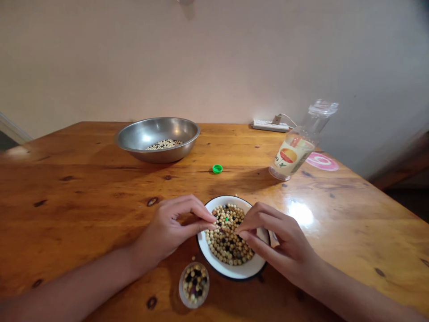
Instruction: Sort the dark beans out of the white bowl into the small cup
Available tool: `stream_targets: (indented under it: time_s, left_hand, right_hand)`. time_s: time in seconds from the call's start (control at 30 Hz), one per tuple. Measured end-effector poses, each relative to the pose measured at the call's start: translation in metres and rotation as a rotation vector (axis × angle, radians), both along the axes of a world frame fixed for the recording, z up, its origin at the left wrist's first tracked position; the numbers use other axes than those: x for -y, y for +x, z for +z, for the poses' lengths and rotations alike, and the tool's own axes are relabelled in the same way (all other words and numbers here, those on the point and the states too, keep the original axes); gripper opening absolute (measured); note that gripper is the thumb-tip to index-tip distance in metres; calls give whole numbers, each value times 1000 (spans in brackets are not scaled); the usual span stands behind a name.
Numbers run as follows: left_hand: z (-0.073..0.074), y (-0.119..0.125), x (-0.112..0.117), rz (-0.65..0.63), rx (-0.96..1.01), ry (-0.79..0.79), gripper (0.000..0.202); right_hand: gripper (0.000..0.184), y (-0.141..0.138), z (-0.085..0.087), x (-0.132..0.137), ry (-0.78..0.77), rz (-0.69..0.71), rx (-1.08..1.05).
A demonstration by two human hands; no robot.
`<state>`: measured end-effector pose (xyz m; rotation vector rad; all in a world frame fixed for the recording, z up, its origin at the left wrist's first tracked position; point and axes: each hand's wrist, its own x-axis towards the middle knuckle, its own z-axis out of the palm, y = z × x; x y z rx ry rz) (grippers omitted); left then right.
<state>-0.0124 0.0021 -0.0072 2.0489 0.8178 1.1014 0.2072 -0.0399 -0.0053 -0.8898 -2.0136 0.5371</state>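
Observation:
A white bowl with a dark rim (209,264) holds many small round tan pieces (231,256) mixed with dark ones, which look like beads or beans. One bright green piece (227,219) lies among them. Over the bowl's left side, my left hand (179,223) has thumb and forefinger pinched together. My right hand (279,239) pinches in the same way above the right part of the pieces. Whatever sits between the fingertips of either hand is too small to make out. A small clear cup (181,290) of similar pieces stands just below my left hand.
A steel basin (157,155) with similar pieces stands at the back left. Beyond the bowl lies a green bottle cap (217,169). A clear, uncapped bottle (295,154) with a fruit label stands to the right, near a power strip (270,125) and a pink round mark (322,162).

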Motion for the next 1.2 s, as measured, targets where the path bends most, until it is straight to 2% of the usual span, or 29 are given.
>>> stream_targets:
  time_s: [0.2,0.33,0.5,0.67,0.97,1.2]
  left_hand:
    - [-2,0,-2,-36,46,3,8]
    - [-1,1,-1,-57,68,20,10]
    - [2,0,2,-94,1,69,7]
    - [2,-2,4,-88,-40,118,7]
    - [1,-1,5,-86,-38,114,9]
    - [-1,-1,4,28,37,35,12]
  right_hand:
    - [8,-3,-4,-2,68,-4,41]
    - [9,-3,-3,0,30,-5,103]
    - [30,-1,1,3,40,50,240]
    - [32,-1,2,4,89,76,297]
    - [16,-4,5,5,62,44,307]
    - [13,-2,3,5,50,37,288]
